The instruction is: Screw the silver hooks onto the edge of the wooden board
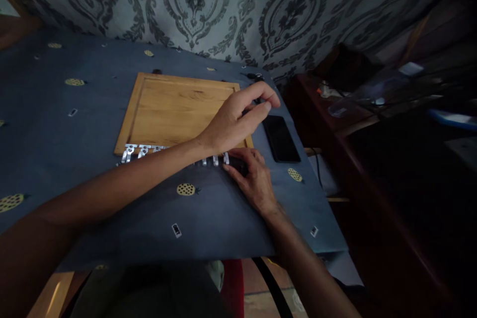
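Along the front edge of a wooden board point(179, 109) lies a row of small silver metal pieces point(144, 150), fixed to a dark strip. My right hand point(254, 179) is closed around the black end piece point(239, 164) at the right of this row, thumb in front and fingers behind. Crossing above the board, my left arm hides the middle of the row. My left hand point(238, 114) is raised over the board's right edge, its fingers bent toward the thumb in a loose pinch. Whatever it may hold cannot be made out.
A black phone point(281, 139) lies right of the board, with keys point(255, 77) behind it. The blue tablecloth point(130, 208) has a pineapple print. A patterned curtain point(208, 5) hangs at the back. Dark red furniture point(335, 119) with clutter stands to the right.
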`<state>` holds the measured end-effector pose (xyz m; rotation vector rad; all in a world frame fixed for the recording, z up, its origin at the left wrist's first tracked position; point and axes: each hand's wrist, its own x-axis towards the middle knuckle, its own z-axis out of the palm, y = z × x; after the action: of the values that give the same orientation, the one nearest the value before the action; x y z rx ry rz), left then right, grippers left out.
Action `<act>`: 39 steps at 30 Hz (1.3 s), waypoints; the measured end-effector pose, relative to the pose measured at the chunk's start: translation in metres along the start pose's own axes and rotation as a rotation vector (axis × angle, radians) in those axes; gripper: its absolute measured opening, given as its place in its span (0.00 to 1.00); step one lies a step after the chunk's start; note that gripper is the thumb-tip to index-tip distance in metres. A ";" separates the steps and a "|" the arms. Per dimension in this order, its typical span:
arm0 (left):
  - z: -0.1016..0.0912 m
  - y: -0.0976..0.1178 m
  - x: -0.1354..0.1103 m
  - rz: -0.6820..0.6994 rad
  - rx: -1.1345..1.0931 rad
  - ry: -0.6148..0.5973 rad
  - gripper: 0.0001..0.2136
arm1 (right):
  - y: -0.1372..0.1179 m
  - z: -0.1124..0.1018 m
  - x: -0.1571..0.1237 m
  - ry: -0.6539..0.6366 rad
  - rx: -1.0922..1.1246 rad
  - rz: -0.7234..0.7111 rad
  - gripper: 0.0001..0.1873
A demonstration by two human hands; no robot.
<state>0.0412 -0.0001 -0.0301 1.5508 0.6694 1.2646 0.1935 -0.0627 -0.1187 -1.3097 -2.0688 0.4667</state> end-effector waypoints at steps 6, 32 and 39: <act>-0.002 0.002 0.006 -0.068 -0.056 -0.204 0.05 | 0.001 0.001 0.000 0.003 0.007 -0.007 0.17; 0.007 -0.005 0.010 -0.096 -0.139 -0.008 0.16 | 0.004 0.003 0.000 0.008 -0.008 -0.049 0.17; 0.005 -0.006 0.017 -0.081 -0.135 -0.186 0.12 | 0.004 0.002 0.000 0.020 -0.007 -0.068 0.17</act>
<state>0.0518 0.0150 -0.0285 1.4935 0.5123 1.0679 0.1947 -0.0610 -0.1231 -1.2387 -2.0929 0.4149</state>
